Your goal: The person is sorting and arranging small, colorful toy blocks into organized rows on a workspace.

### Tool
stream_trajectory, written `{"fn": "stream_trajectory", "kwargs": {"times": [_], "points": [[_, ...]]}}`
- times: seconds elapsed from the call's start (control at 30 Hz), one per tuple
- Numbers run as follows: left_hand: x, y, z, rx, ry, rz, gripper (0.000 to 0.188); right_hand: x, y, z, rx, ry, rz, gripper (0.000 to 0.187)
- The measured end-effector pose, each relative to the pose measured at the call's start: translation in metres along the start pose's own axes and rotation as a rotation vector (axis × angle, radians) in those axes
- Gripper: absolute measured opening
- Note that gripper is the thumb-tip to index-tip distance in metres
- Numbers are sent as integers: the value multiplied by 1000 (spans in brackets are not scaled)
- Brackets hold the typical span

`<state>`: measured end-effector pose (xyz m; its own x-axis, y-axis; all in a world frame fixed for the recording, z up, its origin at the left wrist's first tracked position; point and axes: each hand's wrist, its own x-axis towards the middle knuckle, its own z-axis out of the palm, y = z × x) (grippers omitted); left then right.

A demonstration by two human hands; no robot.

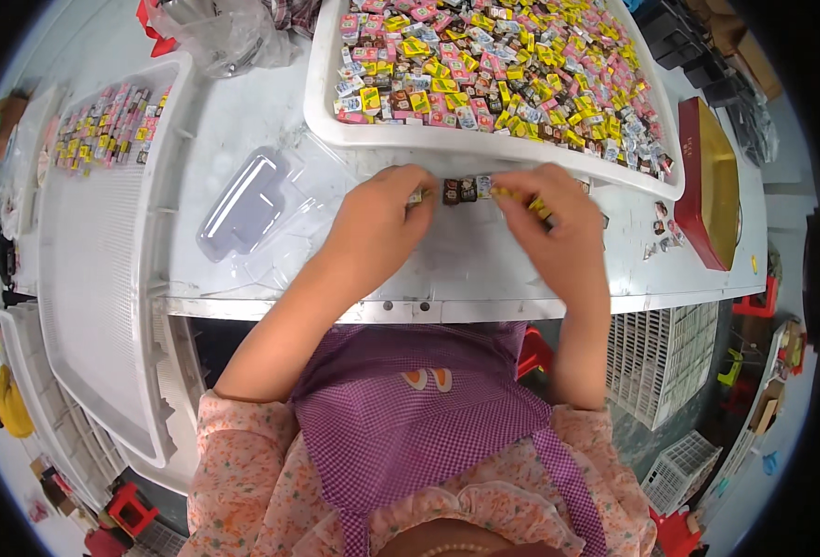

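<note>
A short row of small brown, black and white printed packets (466, 189) lies on the table between my hands, just below the big white tray. My left hand (382, 218) is at the row's left end, fingers curled in a pinch; a small pale packet (416, 197) shows between thumb and fingers. My right hand (559, 223) is closed at the row's right end, with small yellow packets (540, 208) under its fingers and palm. How many it holds is hidden. The white tray (466, 139) is heaped with loose pink, yellow, brown and white packets.
Clear plastic trays (243, 204) lie left of my left forearm. Farther left, a white perforated tray (94, 251) holds packets (113, 125) in rows. A red and gold box (702, 186) stands right, near scattered packets (665, 230). A plastic bag (229, 42) lies far left.
</note>
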<state>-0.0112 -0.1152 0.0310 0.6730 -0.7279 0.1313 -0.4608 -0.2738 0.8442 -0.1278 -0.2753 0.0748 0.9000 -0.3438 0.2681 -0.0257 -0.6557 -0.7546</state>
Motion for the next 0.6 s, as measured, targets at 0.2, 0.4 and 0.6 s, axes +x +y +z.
{"fn": "stream_trajectory", "kwargs": {"times": [0.2,0.4,0.6], "points": [[3,-3,10,292,-8,-2,19,-23,13,18,-1,126,93,21],[1,-6,5,235,-2,45,16,-30,20,18,-87,111,94,20],[5,4,-11,450,-252,189,25,-38,29,28,-229,43,44,19]]}}
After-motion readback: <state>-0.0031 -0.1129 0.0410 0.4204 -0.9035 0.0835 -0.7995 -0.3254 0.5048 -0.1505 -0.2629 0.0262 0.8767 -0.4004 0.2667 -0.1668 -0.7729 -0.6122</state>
